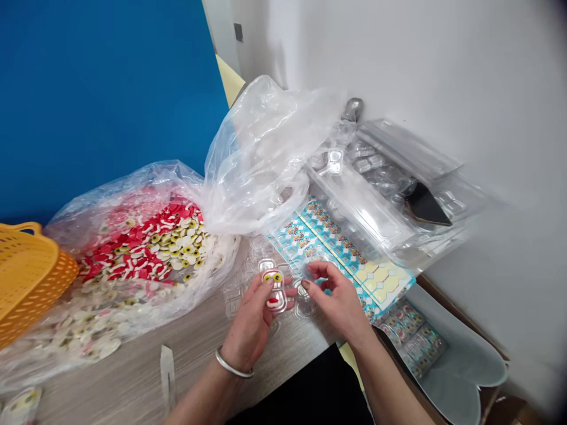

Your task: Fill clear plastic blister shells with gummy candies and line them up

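Note:
My left hand [250,321] grips a clear plastic blister [275,289] holding a small piece with yellow eyes and red markings. My right hand [336,298] is just beside it, thumb and fingers pinched on a small clear plastic part [302,290]. Further clear blisters [237,292] lie on the table under my hands. To the left, an open plastic bag [142,248] holds many flat red, white and yellow pieces. Printed blue-and-white card sheets [319,242] lie beyond my right hand.
A wood-grain table [133,378] carries a stack of clear trays [358,206], loose plastic film [261,159] and a black wedge [425,206]. An orange basket [26,277] stands far left. A cardboard box [443,354] sits lower right, beside a white wall [465,77].

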A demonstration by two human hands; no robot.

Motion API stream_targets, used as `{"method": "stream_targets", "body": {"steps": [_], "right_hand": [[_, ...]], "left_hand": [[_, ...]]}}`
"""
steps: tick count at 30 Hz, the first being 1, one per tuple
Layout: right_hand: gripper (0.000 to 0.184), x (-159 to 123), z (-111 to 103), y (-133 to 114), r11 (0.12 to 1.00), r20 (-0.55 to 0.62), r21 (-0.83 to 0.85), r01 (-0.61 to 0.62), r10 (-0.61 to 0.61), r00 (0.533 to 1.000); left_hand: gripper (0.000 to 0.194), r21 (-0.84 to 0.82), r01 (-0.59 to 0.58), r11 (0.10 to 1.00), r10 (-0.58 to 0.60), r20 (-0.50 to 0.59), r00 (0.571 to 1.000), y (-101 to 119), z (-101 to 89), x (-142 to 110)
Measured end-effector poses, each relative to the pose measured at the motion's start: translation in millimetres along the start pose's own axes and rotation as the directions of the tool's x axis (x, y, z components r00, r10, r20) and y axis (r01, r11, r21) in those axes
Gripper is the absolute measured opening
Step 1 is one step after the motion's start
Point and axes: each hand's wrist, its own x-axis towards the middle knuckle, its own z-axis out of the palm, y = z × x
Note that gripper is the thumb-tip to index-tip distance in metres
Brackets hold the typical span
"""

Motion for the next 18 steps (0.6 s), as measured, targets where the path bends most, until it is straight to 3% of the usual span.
{"method": "stream_targets", "body": {"steps": [4, 8, 13, 18], "right_hand": [[0.024, -23.5, 21.5, -23.7, 0.986, 0.024, -0.125, 0.112, -0.110, 0.994], [0.024, -36.7, 43.8, -31.8, 0.934, -0.014, -0.276, 0.229, -0.242, 0.970], [0.028, -39.5, 56.3, -31.5, 0.884, -0.042, -0.387, 0.261, -0.300, 0.953], [0.039, -42.3, 57.7, -35.7, 0.879, 0.017, -0.363, 0.310, -0.326, 0.945]], "left_hand": [[0.033, -0.197, -0.013, 0.980, 0.024, 0.052, 0.998, -4.0, 3.8, -1.0], [0.035, -0.281, 0.015, 0.960, 0.008, 0.082, 0.997, -7.2, 3.9, -3.5], [0.029, -0.251, -0.055, 0.966, 0.074, 0.067, 0.995, -9.0, -1.2, -8.3], [0.028, -0.222, -0.086, 0.971, 0.101, 0.057, 0.993, -11.1, -8.4, -8.5]]}}
